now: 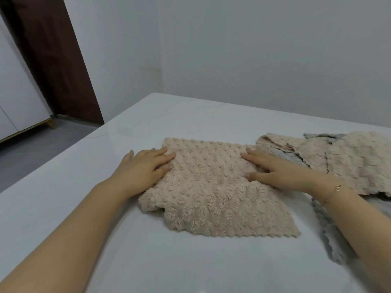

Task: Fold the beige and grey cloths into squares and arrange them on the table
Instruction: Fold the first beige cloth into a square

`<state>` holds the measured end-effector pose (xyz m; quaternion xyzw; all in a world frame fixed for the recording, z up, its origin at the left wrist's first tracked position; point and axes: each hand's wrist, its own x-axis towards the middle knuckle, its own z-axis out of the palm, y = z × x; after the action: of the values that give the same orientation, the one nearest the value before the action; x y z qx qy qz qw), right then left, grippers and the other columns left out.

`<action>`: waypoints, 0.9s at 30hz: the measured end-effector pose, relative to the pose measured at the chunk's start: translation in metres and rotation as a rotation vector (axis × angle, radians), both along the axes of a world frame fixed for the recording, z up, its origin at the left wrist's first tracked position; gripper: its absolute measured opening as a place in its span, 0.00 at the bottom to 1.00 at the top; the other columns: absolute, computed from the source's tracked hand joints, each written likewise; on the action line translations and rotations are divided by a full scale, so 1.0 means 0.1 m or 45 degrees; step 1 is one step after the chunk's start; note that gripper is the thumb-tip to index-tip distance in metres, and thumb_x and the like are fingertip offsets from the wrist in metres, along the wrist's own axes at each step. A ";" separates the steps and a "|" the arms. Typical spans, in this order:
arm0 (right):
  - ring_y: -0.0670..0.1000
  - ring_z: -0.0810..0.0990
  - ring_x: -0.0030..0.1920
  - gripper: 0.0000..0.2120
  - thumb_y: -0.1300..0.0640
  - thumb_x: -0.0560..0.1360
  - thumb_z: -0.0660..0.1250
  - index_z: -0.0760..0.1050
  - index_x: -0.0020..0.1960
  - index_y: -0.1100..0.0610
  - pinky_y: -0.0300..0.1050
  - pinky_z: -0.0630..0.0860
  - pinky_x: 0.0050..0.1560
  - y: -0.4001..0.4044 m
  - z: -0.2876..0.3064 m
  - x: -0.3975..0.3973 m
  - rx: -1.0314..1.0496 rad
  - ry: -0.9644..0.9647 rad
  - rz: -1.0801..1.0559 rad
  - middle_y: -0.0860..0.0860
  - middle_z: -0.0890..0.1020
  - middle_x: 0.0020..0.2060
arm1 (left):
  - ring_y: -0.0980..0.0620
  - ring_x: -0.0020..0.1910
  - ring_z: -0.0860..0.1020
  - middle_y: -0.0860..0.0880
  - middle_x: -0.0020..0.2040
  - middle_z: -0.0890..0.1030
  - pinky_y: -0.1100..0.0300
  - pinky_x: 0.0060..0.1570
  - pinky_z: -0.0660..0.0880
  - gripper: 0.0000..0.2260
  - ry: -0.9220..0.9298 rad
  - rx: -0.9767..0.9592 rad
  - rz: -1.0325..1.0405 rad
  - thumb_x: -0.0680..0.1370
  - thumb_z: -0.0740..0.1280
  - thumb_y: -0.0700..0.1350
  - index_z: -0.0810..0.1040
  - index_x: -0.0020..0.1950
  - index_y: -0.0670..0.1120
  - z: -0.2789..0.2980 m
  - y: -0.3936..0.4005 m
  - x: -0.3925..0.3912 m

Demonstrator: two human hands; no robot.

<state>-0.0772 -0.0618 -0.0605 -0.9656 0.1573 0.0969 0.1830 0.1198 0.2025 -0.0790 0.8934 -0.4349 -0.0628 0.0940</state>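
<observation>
Both hands, left hand [143, 166] & right hand [273, 169], lay flat w/ relaxed fingers on the beige cloth [213, 193], prob smoothing it before folding, unfolded pile [342, 161] just right of it.

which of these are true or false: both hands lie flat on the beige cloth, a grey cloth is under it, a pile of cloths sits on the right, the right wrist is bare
1. Both hands, left hand and right hand, lie flat on the beige cloth. True.
2. A grey cloth lies under it. False: it lies on the bare table.
3. A pile of cloths sits on the right. True.
4. The right wrist is bare. False: it wears a bracelet.
</observation>
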 end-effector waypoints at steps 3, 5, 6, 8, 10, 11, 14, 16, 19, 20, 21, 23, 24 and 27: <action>0.44 0.49 0.76 0.32 0.38 0.76 0.58 0.54 0.76 0.44 0.44 0.47 0.75 0.06 0.00 -0.05 -0.057 -0.122 -0.011 0.43 0.51 0.77 | 0.56 0.73 0.60 0.60 0.74 0.63 0.49 0.73 0.54 0.17 0.094 -0.279 -0.048 0.79 0.57 0.60 0.68 0.68 0.64 0.03 0.08 -0.05; 0.44 0.54 0.75 0.28 0.39 0.76 0.57 0.59 0.74 0.45 0.43 0.52 0.74 0.16 0.06 -0.16 -0.119 -0.309 0.028 0.43 0.56 0.76 | 0.60 0.69 0.66 0.62 0.68 0.71 0.56 0.71 0.59 0.14 0.241 -0.664 -0.104 0.75 0.64 0.62 0.74 0.59 0.64 0.16 0.18 -0.21; 0.41 0.57 0.73 0.27 0.38 0.76 0.56 0.62 0.73 0.44 0.42 0.54 0.73 0.23 0.11 -0.25 -0.137 -0.414 0.073 0.42 0.59 0.74 | 0.62 0.66 0.69 0.62 0.63 0.75 0.60 0.68 0.62 0.11 0.321 -0.827 -0.141 0.74 0.67 0.60 0.78 0.55 0.61 0.22 0.24 -0.33; 0.35 0.61 0.69 0.25 0.35 0.73 0.54 0.67 0.68 0.40 0.35 0.58 0.71 0.41 0.19 -0.46 -0.120 -0.577 0.188 0.37 0.65 0.70 | 0.57 0.59 0.75 0.57 0.54 0.79 0.65 0.61 0.67 0.08 0.369 -0.930 -0.264 0.72 0.72 0.54 0.80 0.49 0.56 0.27 0.34 -0.58; 0.36 0.68 0.64 0.21 0.37 0.74 0.57 0.73 0.63 0.42 0.30 0.63 0.64 0.58 0.18 -0.68 -0.116 -0.636 0.310 0.38 0.72 0.63 | 0.55 0.56 0.76 0.57 0.51 0.77 0.66 0.56 0.69 0.11 0.348 -0.791 -0.436 0.68 0.73 0.56 0.81 0.47 0.55 0.19 0.43 -0.81; 0.39 0.72 0.60 0.18 0.39 0.75 0.59 0.75 0.61 0.44 0.32 0.66 0.60 0.65 0.13 -0.77 -0.183 -0.638 0.374 0.39 0.74 0.59 | 0.55 0.57 0.74 0.58 0.52 0.76 0.66 0.56 0.68 0.13 0.360 -0.677 -0.493 0.68 0.73 0.59 0.81 0.49 0.57 0.13 0.46 -0.87; 0.43 0.75 0.52 0.16 0.41 0.75 0.61 0.76 0.58 0.46 0.38 0.69 0.52 0.75 -0.06 -0.91 -0.365 -0.603 0.454 0.41 0.76 0.53 | 0.62 0.62 0.69 0.65 0.57 0.72 0.64 0.62 0.63 0.21 0.265 -0.474 -0.497 0.66 0.68 0.68 0.78 0.57 0.63 -0.03 0.47 -0.89; 0.43 0.76 0.51 0.18 0.39 0.76 0.60 0.77 0.58 0.47 0.37 0.70 0.52 0.75 -0.12 -0.95 -0.315 -0.598 0.408 0.41 0.76 0.53 | 0.66 0.63 0.66 0.68 0.58 0.70 0.64 0.64 0.58 0.25 0.189 -0.455 -0.465 0.65 0.65 0.71 0.76 0.60 0.65 -0.05 0.45 -0.89; 0.44 0.76 0.51 0.20 0.38 0.76 0.61 0.78 0.58 0.49 0.37 0.72 0.50 0.74 -0.15 -0.98 -0.362 -0.642 0.417 0.42 0.77 0.52 | 0.64 0.62 0.67 0.66 0.57 0.70 0.65 0.63 0.58 0.25 0.090 -0.443 -0.416 0.67 0.63 0.71 0.75 0.60 0.64 -0.08 0.40 -0.90; 0.44 0.77 0.50 0.19 0.40 0.76 0.60 0.79 0.56 0.50 0.36 0.72 0.48 0.75 -0.17 -0.98 -0.392 -0.674 0.413 0.42 0.78 0.51 | 0.63 0.61 0.68 0.66 0.56 0.70 0.65 0.63 0.59 0.23 0.067 -0.447 -0.397 0.68 0.63 0.70 0.75 0.59 0.63 -0.10 0.39 -0.91; 0.45 0.77 0.49 0.17 0.42 0.77 0.60 0.80 0.55 0.51 0.36 0.72 0.47 0.76 -0.19 -0.98 -0.423 -0.718 0.405 0.43 0.78 0.50 | 0.62 0.59 0.69 0.65 0.55 0.72 0.65 0.62 0.61 0.21 0.043 -0.463 -0.383 0.69 0.64 0.69 0.76 0.58 0.62 -0.10 0.37 -0.93; 0.48 0.78 0.45 0.13 0.48 0.78 0.60 0.80 0.52 0.54 0.41 0.75 0.43 0.80 -0.23 -0.97 -0.494 -0.796 0.391 0.46 0.79 0.47 | 0.61 0.55 0.73 0.63 0.52 0.75 0.62 0.57 0.66 0.14 -0.031 -0.497 -0.384 0.72 0.63 0.63 0.77 0.54 0.60 -0.06 0.34 -0.97; 0.49 0.78 0.44 0.12 0.50 0.79 0.59 0.79 0.50 0.54 0.42 0.76 0.42 0.82 -0.24 -0.96 -0.512 -0.819 0.388 0.46 0.79 0.45 | 0.61 0.52 0.74 0.62 0.51 0.76 0.61 0.55 0.68 0.11 -0.072 -0.504 -0.383 0.73 0.62 0.58 0.77 0.52 0.59 -0.05 0.34 -0.96; 0.44 0.75 0.40 0.10 0.48 0.80 0.56 0.74 0.48 0.50 0.38 0.70 0.41 0.84 -0.23 -0.99 -0.319 -0.865 0.251 0.42 0.77 0.41 | 0.61 0.43 0.74 0.61 0.44 0.78 0.64 0.47 0.69 0.10 -0.066 -0.580 -0.347 0.72 0.61 0.49 0.79 0.50 0.55 -0.01 0.36 -0.98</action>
<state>-0.1761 0.0224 -0.0834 -0.9681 0.0044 -0.2317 0.0948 0.0218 0.2384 -0.0803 0.7837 -0.5563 0.0474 0.2723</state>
